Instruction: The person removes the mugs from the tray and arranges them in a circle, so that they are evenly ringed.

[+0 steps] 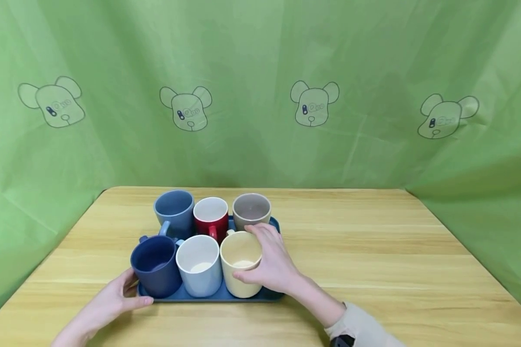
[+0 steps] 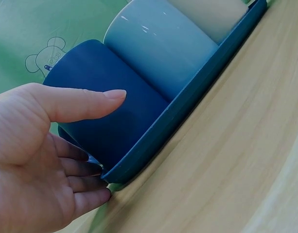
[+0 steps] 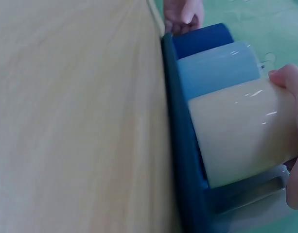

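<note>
A blue tray point(image 1: 217, 297) on the table bears six mugs in two rows. My right hand point(image 1: 272, 262) grips the cream mug point(image 1: 239, 286) at the front right from its right side, thumb near the front and fingers around the far side. At the tray's front left corner is my left hand point(image 1: 110, 304), its fingers beside the corner and its thumb point(image 2: 85, 103) stretched across the front of the navy mug point(image 2: 117, 128). Between these two front mugs stands a light blue mug point(image 1: 199, 279).
Behind the front row stand a slate-blue mug point(image 1: 175, 217), a red mug point(image 1: 211, 226) with a white inside, and a grey-brown mug point(image 1: 252, 212). The wooden table point(image 1: 373, 255) extends to the right. A green curtain point(image 1: 252, 154) hangs behind and at both sides.
</note>
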`<state>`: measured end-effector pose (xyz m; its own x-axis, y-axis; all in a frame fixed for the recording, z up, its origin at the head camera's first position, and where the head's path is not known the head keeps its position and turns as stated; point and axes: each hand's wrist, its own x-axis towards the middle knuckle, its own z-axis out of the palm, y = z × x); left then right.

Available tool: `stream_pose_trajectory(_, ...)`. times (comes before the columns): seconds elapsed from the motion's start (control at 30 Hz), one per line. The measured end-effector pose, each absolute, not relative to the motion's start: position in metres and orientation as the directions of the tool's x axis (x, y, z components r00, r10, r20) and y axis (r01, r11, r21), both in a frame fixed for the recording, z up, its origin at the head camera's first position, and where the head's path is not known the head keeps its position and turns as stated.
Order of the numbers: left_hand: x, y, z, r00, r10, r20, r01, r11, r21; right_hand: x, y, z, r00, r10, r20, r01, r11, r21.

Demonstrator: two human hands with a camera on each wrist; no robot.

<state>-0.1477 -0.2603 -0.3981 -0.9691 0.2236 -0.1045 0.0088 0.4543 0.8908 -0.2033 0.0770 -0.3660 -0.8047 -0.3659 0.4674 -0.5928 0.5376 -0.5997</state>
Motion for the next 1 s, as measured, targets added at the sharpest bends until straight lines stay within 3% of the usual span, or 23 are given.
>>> stream_pose_trajectory(0.37,-0.148,-0.260,-0.397,-0.970,0.218,-0.102,0.014,0.476,0.879,-0.178,0.115,-0.314,-0.818,-0.353,0.454,-0.574,0.438,-0.692)
stream_pose_trajectory(0.67,-0.146,-0.260,-0.395,-0.967,0.211,-0.145,-0.024,0.489,0.872,-0.181,0.180,-0.311,-0.852,-0.248,0.461,-0.515,0.554,-0.654)
stream_pose_trajectory(1.0,-0.146,-0.261,-0.394,-0.961,0.211,-0.176,-0.050,0.495,0.868,-0.221,0.248,-0.336,-0.874,-0.082,0.479,-0.393,0.699,-0.598)
